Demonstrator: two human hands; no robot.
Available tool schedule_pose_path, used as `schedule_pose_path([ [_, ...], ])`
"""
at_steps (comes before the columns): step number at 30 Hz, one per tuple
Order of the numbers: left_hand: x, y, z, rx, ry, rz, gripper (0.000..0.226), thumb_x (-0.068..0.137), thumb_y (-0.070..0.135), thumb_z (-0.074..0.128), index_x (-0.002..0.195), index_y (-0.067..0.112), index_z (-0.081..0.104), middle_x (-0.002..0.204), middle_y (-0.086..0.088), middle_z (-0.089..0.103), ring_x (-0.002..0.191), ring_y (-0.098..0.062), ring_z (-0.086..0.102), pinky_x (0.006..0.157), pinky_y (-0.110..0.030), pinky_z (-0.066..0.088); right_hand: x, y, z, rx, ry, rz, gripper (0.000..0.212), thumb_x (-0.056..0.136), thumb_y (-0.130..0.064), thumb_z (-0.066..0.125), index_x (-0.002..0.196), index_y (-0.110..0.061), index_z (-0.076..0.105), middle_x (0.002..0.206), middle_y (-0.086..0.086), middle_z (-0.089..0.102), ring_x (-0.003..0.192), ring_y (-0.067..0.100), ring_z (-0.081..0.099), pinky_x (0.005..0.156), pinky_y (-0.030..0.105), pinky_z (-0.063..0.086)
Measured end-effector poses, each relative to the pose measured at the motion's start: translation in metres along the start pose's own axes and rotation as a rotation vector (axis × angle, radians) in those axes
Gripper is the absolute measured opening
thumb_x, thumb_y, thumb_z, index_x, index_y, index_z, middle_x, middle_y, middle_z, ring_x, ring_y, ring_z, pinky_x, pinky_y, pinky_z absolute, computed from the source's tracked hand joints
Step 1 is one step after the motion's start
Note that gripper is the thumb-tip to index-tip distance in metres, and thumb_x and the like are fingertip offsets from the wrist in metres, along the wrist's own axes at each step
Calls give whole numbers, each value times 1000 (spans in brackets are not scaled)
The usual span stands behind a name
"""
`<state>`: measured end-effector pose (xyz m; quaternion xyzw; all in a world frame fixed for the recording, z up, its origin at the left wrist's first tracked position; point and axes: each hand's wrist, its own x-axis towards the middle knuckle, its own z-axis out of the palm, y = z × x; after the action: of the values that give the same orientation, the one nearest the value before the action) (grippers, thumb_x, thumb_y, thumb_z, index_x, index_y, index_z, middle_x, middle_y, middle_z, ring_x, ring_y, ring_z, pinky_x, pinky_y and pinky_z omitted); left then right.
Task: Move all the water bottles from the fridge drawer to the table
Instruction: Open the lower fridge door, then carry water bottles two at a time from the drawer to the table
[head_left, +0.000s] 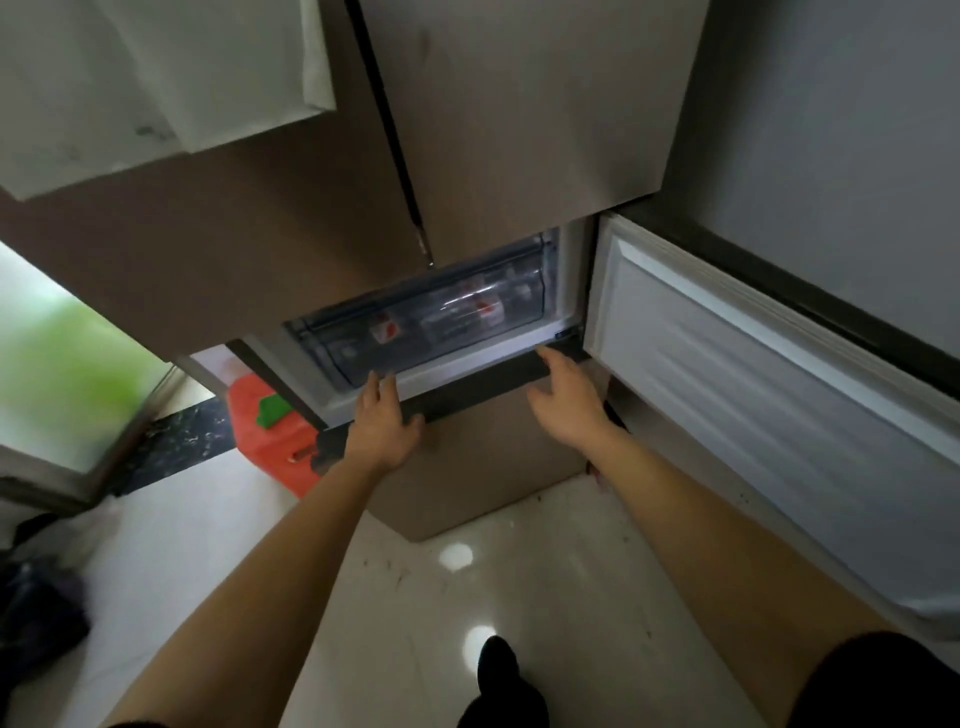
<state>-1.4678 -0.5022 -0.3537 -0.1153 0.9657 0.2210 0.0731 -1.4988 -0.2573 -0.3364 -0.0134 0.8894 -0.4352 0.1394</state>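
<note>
both hands (382, 415) at fridge drawer (431, 322) front edge, door (769, 395) swung right

The fridge (519, 104) is brownish-grey, with a white inner door (753, 364) ribbed in pale lines. The drawer (363, 358) is clear with a bluish tint; the bottles (467, 306) inside are clear with red-and-white labels. A black strip (483, 384) runs below it. The floor (467, 582) is glossy cream, edged by a black speckled band (176, 441). A red bin (270, 441) carries something green
</note>
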Motion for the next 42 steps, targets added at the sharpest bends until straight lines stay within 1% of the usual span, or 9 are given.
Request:
schedule_pose_path([
  [7, 83, -23, 2, -850, 94, -231, 58, 95, 26, 61, 147, 14, 38, 143, -3, 49, 129, -24, 49, 108, -43, 43, 96, -34, 78, 419, -78, 118, 59, 98, -17, 57, 152, -23, 32, 141, -2, 48, 123, 17, 49, 94, 27, 43],
  [9, 108, -25, 5, -1017, 90, -261, 55, 92, 35, 64, 141, 20, 47, 141, 0, 51, 125, -20, 52, 97, -42, 51, 122, -42, 89, 510, -76, 118, 55, 97, -15, 58, 147, -24, 38, 124, -7, 54, 116, 17, 54, 90, 28, 46],
  [12, 135, -29, 9, -1256, 46, -291, 56, 82, 36, 72, 134, 22, 57, 136, -2, 58, 122, -19, 55, 83, -36, 56, 159, -46, 100, 716, -69, 127, 64, 93, -12, 61, 150, -22, 33, 139, 0, 52, 123, 20, 53, 105, 42, 47],
  [17, 159, -36, 11, -1670, 10, -299, 54, 95, 33, 62, 144, 14, 48, 145, -11, 52, 131, -28, 51, 90, -34, 52, 193, -53, 101, 1041, 34, 206, 42, 80, -15, 77, 119, -9, 61, 111, 9, 66, 106, 24, 65, 86, 38, 59],
  [19, 166, -40, 13, -1790, 4, -282, 61, 97, 36, 60, 148, 8, 41, 148, -16, 47, 133, -33, 49, 89, -31, 54, 200, -50, 102, 1142, 33, 194, 46, 86, -21, 75, 127, -12, 57, 118, 8, 66, 112, 24, 64, 88, 38, 59],
  [28, 167, -18, 20, -1692, 250, -310, 26, 98, 25, 60, 119, 9, 61, 108, -6, 70, 98, -14, 68, 73, -24, 57, 207, -55, 103, 958, 13, 139, 16, 98, -38, 59, 102, -22, 58, 111, 1, 67, 104, 11, 65, 92, 31, 54],
  [32, 151, -16, 25, -1678, 277, -326, 5, 97, 14, 61, 101, 11, 63, 99, -7, 69, 91, -16, 68, 74, -27, 59, 198, -45, 102, 985, 36, 172, 18, 98, -31, 61, 111, -19, 57, 101, -1, 65, 92, 11, 66, 83, 31, 58],
  [36, 128, -15, 33, -1693, 302, -327, 23, 95, 12, 63, 116, 1, 61, 100, -11, 69, 90, -18, 68, 70, -25, 57, 175, -34, 98, 997, 22, 202, 31, 98, -26, 60, 126, -12, 59, 79, -2, 55, 72, 9, 55, 77, 26, 57],
  [42, 82, -8, 52, -1696, 310, -354, 37, 95, 19, 64, 124, -1, 53, 101, -11, 67, 84, -15, 67, 67, -24, 56, 121, -22, 87, 941, 15, 250, 13, 99, -29, 60, 103, -17, 61, 78, -4, 55, 65, 5, 51, 70, 23, 52],
])
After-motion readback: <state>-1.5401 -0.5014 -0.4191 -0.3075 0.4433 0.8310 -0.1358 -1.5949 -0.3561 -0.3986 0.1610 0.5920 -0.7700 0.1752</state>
